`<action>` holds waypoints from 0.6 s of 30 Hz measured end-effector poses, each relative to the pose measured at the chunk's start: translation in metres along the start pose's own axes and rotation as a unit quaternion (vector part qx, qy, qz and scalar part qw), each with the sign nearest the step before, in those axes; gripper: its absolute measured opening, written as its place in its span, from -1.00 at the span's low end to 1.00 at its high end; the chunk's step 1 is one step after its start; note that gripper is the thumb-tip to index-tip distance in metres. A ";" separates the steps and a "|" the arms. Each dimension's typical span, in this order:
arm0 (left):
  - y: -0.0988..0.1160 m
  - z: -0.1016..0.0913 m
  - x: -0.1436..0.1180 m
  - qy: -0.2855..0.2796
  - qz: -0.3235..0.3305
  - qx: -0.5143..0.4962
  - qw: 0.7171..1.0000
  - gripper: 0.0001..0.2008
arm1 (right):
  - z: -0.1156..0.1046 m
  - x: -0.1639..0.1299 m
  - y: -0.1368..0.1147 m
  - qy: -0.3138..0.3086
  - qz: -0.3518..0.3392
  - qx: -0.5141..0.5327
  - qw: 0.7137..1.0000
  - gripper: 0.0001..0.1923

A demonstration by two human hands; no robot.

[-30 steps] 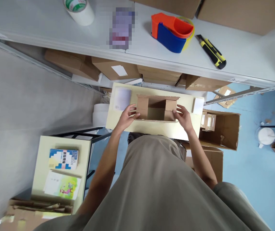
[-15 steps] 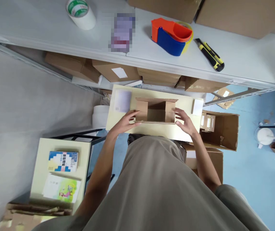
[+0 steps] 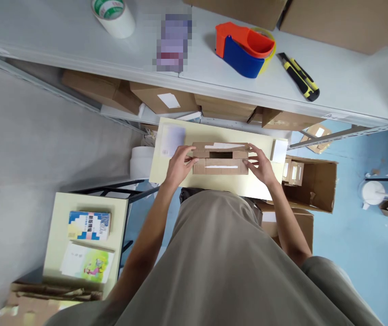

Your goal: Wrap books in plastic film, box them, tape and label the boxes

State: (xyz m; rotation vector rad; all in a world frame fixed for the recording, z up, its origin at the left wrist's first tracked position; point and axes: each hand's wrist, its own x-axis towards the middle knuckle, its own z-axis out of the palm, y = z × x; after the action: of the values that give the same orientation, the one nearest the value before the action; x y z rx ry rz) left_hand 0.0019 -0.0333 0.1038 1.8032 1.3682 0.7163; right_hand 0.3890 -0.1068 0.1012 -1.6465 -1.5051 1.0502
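Observation:
A small brown cardboard box (image 3: 220, 170) sits on the cream tabletop (image 3: 201, 182) in front of me. Its two long flaps lie folded inward, with torn white strips on them and a dark gap between them at the middle. At the box's left end my left hand (image 3: 178, 166) grips the flaps, fingers on the far flap and thumb on the near one. My right hand (image 3: 262, 167) has hold of the right end in the same way, fingertips and thumb on the flaps.
On the grey shelf (image 3: 78, 50) ahead are a tape roll (image 3: 122, 25), a tape dispenser (image 3: 243, 52) and a utility knife (image 3: 299, 77). Small boxes fill part of an open carton (image 3: 319, 185) at right. Books (image 3: 89, 225) lie on a side table (image 3: 53, 240) at left.
The box's long flaps, upright before with the inside showing, are now folded down over the opening. Both hands have moved from the box's sides up onto the flap ends.

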 end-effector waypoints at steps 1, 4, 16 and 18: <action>-0.001 0.001 -0.001 -0.003 0.007 -0.005 1.000 -0.69 | -0.001 0.001 0.000 0.000 -0.006 -0.002 1.000 -0.24; -0.007 0.006 -0.002 -0.001 0.003 -0.026 1.000 -0.82 | 0.002 0.002 -0.002 0.015 -0.010 -0.007 1.000 -0.42; -0.037 0.032 0.013 0.069 -0.095 -0.181 0.976 -0.64 | 0.025 0.027 0.015 0.095 0.107 0.089 0.986 -0.04; -0.051 0.039 0.019 0.077 -0.155 -0.230 0.958 -0.57 | 0.024 0.035 0.026 0.068 0.155 0.104 0.980 0.16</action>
State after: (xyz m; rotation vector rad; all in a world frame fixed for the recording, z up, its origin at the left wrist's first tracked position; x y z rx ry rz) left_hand 0.0106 -0.0159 0.0394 1.1589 1.4007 0.9277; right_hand 0.3800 -0.0764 0.0634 -1.7967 -1.0345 1.1877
